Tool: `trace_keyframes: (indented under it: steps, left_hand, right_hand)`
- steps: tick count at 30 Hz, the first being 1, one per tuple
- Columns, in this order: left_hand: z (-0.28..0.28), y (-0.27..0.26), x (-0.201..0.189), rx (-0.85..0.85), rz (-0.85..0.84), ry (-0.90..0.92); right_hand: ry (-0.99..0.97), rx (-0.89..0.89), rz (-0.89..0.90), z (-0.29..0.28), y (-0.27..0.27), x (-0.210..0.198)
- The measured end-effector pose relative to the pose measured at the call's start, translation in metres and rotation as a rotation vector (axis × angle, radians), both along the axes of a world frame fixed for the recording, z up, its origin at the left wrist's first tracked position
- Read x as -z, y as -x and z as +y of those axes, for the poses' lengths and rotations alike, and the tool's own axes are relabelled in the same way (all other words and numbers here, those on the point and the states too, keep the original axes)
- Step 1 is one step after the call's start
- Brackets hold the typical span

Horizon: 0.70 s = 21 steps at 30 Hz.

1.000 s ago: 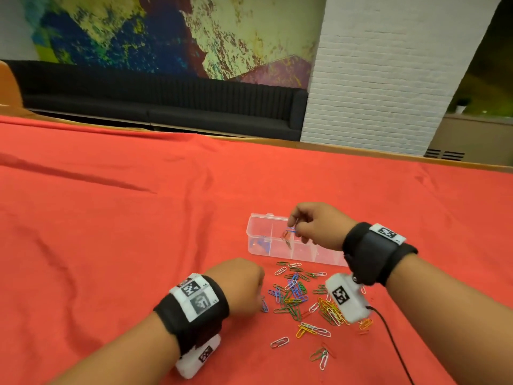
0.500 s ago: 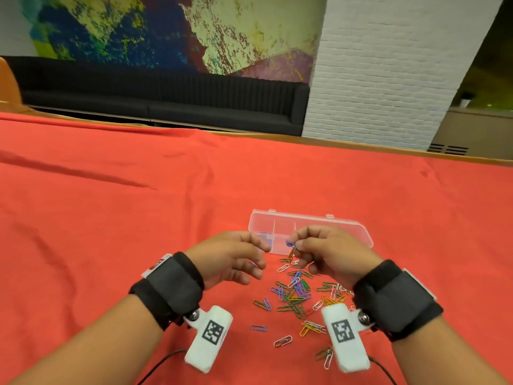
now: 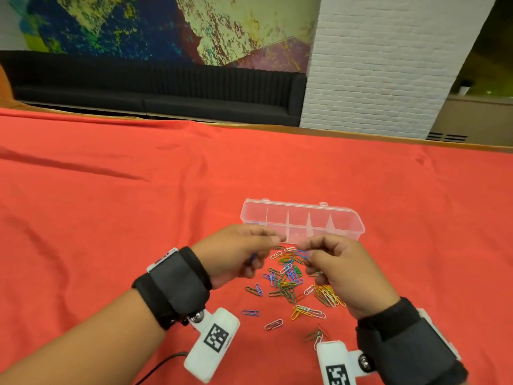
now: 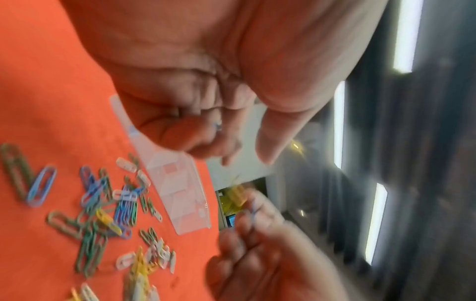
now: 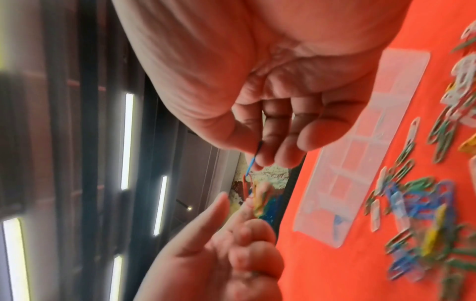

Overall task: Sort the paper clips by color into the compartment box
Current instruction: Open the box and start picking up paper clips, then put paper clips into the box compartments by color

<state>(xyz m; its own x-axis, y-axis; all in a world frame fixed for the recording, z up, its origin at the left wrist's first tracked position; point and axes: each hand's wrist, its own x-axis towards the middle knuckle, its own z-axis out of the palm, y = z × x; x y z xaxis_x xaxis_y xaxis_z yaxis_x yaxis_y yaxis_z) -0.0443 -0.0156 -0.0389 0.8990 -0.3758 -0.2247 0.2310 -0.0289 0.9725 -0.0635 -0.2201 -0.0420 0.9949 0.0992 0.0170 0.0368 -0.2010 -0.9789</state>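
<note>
A clear compartment box [image 3: 302, 218] lies open on the red cloth, with something blue in its end compartment [image 5: 338, 223]. In front of it is a loose pile of coloured paper clips [image 3: 288, 276]. Both hands hover just above the pile, close together. My right hand [image 3: 305, 248] pinches a blue paper clip [image 5: 253, 160] between thumb and forefinger, and a reddish clip seems to hang from it. My left hand [image 3: 273, 240] has its fingers curled, and a bit of a blue clip [image 4: 218, 125] shows between them.
The red cloth [image 3: 138, 218] covers the whole table. Stray clips [image 3: 273, 324] lie nearer to me than the pile. A wrist camera cable [image 3: 163, 362] trails at the lower left. A black sofa and a white brick pillar stand beyond the far edge.
The right hand drew back from over the box to its front side. The left hand lifted off the pile and turned palm inward. Both now meet above the pile.
</note>
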Motion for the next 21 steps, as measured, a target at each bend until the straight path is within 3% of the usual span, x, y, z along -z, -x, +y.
trace_keyframes:
  steps: [3, 6, 10, 14, 16, 18, 19, 21]
  left_hand:
    - [0.007, -0.002, -0.001, -0.034, 0.316, 0.278]
    - [0.013, -0.008, 0.002, -0.077, 0.229, 0.236]
    - [0.014, -0.038, -0.009, -0.203, -0.167, -0.191]
    - [0.012, -0.084, -0.02, -0.299, -0.323, -0.509]
    - [0.016, -0.096, -0.025, -0.268, -0.443, -0.878]
    - [0.019, -0.093, -0.029, -0.305, -0.664, -1.214]
    - [0.017, -0.084, -0.031, -0.283, -0.748, -1.231]
    - [0.009, -0.06, -0.022, -0.065, -0.782, -1.249]
  right_hand:
    - [0.127, 0.041, -0.014, -0.006, 0.001, 0.009]
    - [0.15, 0.047, 0.036, -0.014, 0.001, 0.016]
    - [0.217, 0.022, 0.078, -0.026, -0.002, 0.024]
    - [0.33, 0.022, 0.077, -0.036, -0.007, 0.035]
    - [0.352, 0.019, 0.077, -0.041, -0.008, 0.039]
    - [0.369, 0.015, 0.073, -0.048, -0.007, 0.042]
    - [0.373, 0.014, 0.073, -0.052, -0.006, 0.043]
    - [0.404, 0.033, 0.06, -0.061, -0.004, 0.045]
